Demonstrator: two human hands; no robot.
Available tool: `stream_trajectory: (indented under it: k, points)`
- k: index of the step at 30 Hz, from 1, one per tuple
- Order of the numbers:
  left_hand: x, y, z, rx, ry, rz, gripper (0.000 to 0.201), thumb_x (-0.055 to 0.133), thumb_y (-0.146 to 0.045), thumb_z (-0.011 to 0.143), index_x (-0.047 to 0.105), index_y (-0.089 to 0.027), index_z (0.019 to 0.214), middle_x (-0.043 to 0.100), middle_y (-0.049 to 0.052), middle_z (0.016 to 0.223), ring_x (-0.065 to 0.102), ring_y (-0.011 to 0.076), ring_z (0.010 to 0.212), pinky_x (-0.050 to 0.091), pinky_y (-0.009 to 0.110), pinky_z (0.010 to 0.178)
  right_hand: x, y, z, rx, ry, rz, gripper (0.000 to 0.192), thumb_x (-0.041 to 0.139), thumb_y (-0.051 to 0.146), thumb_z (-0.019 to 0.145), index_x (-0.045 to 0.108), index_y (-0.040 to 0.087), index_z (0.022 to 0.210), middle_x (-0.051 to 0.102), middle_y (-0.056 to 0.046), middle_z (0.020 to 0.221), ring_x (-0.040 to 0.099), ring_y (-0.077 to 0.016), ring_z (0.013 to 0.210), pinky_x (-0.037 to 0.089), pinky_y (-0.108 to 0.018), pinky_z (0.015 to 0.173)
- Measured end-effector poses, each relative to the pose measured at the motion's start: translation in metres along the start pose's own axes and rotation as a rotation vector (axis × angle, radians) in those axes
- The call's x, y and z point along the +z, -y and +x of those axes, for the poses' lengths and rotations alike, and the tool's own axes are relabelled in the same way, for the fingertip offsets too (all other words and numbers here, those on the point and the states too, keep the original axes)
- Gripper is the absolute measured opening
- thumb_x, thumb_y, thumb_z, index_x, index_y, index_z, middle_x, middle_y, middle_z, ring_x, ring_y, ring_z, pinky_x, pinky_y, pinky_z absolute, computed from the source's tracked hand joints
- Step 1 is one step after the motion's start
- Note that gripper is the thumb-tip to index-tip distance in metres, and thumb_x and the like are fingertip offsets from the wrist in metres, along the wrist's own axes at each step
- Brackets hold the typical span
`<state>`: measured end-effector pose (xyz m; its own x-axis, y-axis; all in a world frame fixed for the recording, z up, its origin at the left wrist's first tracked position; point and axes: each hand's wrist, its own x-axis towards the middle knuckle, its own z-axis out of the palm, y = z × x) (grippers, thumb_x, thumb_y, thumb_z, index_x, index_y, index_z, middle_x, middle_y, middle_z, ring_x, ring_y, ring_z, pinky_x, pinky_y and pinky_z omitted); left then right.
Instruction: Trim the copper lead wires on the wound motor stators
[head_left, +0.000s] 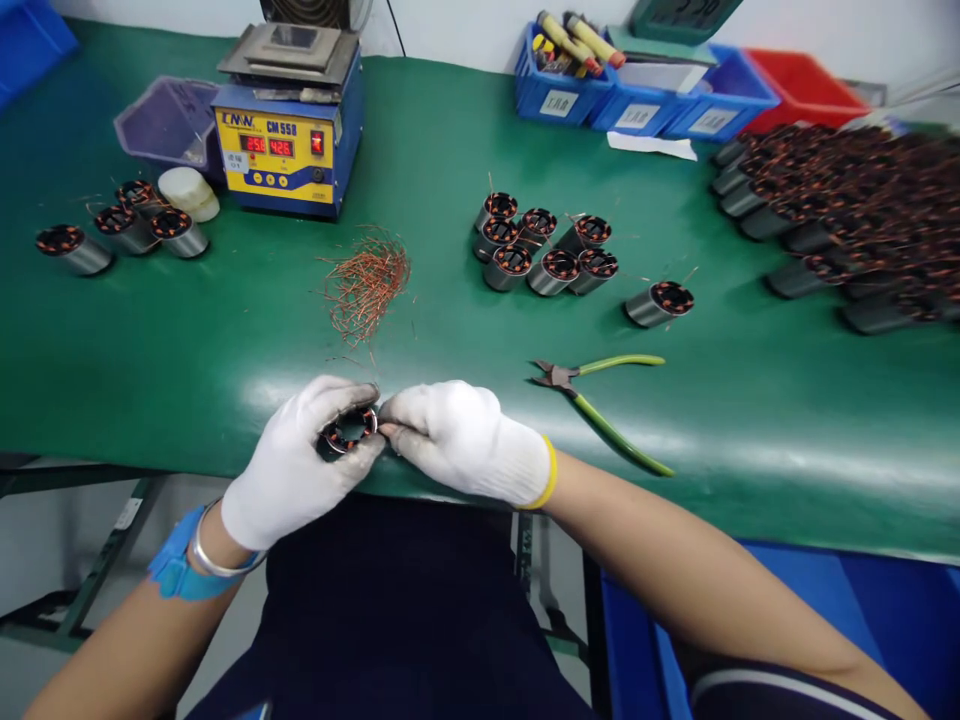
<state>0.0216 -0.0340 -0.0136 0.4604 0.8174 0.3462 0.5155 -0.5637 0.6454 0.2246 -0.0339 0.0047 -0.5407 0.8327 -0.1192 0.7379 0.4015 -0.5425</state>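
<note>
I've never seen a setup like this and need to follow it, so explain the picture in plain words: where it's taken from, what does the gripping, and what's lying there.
There is no robot here, just a person in white knitted gloves. The one picture comes from a camera worn on their head, looking forward and down.

The left hand holds a dark hollow cylinder with copper wire inside. The right hand's fingertips meet at its rim; whether they pinch anything is too small to tell.

On the smooth green tabletop lie a tangle of loose copper wire and green-handled metal cutters. Farther back stands a blue box-shaped device with a yellow front and red digits. More wire-wound metal cylinders stand in groups.
</note>
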Motion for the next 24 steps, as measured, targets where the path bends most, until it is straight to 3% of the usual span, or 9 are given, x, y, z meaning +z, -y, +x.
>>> stream_trajectory:
  k: [5, 11, 15, 18, 20, 22, 24]
  points:
    - [-0.001, -0.003, 0.010, 0.080, 0.052, 0.029, 0.022, 0.060, -0.013, 0.079, 0.060, -0.014, 0.101, 0.063, 0.007, 0.094, 0.064, 0.0174, 0.084, 0.054, 0.030, 0.075, -0.015, -0.001, -0.004, 0.162, 0.075, 0.258, 0.021, 0.053, 0.035, 0.089, 0.068, 0.022, 0.086, 0.067, 0.002, 0.076, 0.054, -0.0116, 0.065, 0.028, -0.024, 0.056]
    - [0.009, -0.001, 0.015, 0.214, 0.033, 0.125, 0.016, 0.055, -0.006, 0.074, 0.059, -0.013, 0.088, 0.059, 0.009, 0.086, 0.058, 0.0197, 0.076, 0.050, 0.034, 0.067, -0.022, -0.008, -0.006, 0.193, 0.136, 0.395, 0.023, 0.052, 0.036, 0.088, 0.067, 0.019, 0.082, 0.061, 0.003, 0.067, 0.049, -0.0095, 0.058, 0.029, -0.023, 0.052]
    - [0.012, -0.002, 0.014, 0.245, 0.041, 0.192, 0.015, 0.053, -0.004, 0.074, 0.060, -0.012, 0.084, 0.058, 0.011, 0.084, 0.054, 0.0207, 0.073, 0.048, 0.034, 0.063, -0.039, -0.013, -0.014, 0.158, 0.173, 0.458, 0.026, 0.053, 0.037, 0.089, 0.066, 0.018, 0.079, 0.059, 0.003, 0.063, 0.046, -0.0098, 0.055, 0.032, -0.023, 0.050]
    - [0.011, -0.003, 0.014, 0.265, 0.045, 0.235, 0.013, 0.051, -0.004, 0.076, 0.059, -0.013, 0.080, 0.057, 0.010, 0.081, 0.052, 0.0201, 0.070, 0.045, 0.034, 0.060, -0.056, -0.012, -0.018, 0.113, -0.040, 0.378, 0.028, 0.055, 0.043, 0.089, 0.066, 0.019, 0.099, 0.068, -0.003, 0.094, 0.061, -0.0156, 0.078, 0.043, -0.025, 0.066]
    - [0.010, -0.004, 0.014, 0.265, 0.046, 0.240, 0.012, 0.050, -0.005, 0.077, 0.059, -0.013, 0.079, 0.057, 0.010, 0.080, 0.051, 0.0197, 0.069, 0.045, 0.033, 0.059, -0.063, -0.008, -0.013, 0.154, -0.108, 0.310, 0.046, 0.065, 0.051, 0.080, 0.063, 0.022, 0.115, 0.066, -0.006, 0.115, 0.063, -0.0212, 0.096, 0.046, -0.028, 0.076]
    - [0.010, -0.004, 0.014, 0.263, 0.055, 0.233, 0.009, 0.050, -0.008, 0.080, 0.058, -0.013, 0.079, 0.056, 0.010, 0.082, 0.052, 0.0201, 0.070, 0.047, 0.034, 0.060, -0.062, -0.003, -0.004, 0.234, 0.062, 0.294, 0.056, 0.074, 0.054, 0.069, 0.064, 0.024, 0.116, 0.068, -0.005, 0.109, 0.065, -0.0217, 0.090, 0.046, -0.027, 0.070]
    - [0.010, -0.004, 0.013, 0.264, 0.061, 0.239, 0.007, 0.050, -0.013, 0.081, 0.057, -0.014, 0.081, 0.056, 0.011, 0.085, 0.053, 0.0211, 0.072, 0.048, 0.035, 0.061, -0.052, -0.001, 0.008, 0.277, 0.288, 0.343, 0.042, 0.073, 0.053, 0.070, 0.069, 0.022, 0.097, 0.070, -0.001, 0.084, 0.063, -0.0165, 0.070, 0.042, -0.024, 0.057]
